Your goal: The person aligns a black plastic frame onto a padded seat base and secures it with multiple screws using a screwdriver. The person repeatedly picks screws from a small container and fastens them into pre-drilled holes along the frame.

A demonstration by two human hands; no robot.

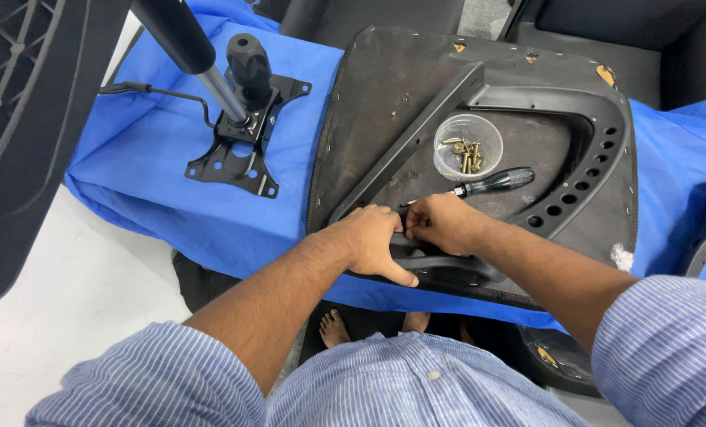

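Hands (404, 233) gripping armrest (562, 138), blue cloth (163, 150)

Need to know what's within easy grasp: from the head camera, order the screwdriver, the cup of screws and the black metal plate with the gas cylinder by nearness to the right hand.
1. Screwdriver: just beyond the right hand, on the seat underside.
2. Cup of screws: farther up, past the screwdriver.
3. Metal plate: farthest, off to the left on the blue cloth.

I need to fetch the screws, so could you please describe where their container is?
Find the dark upturned seat on the blue cloth. On it, inside the black armrest frame, stands a small clear cup of brass screws, just above the black-handled screwdriver.
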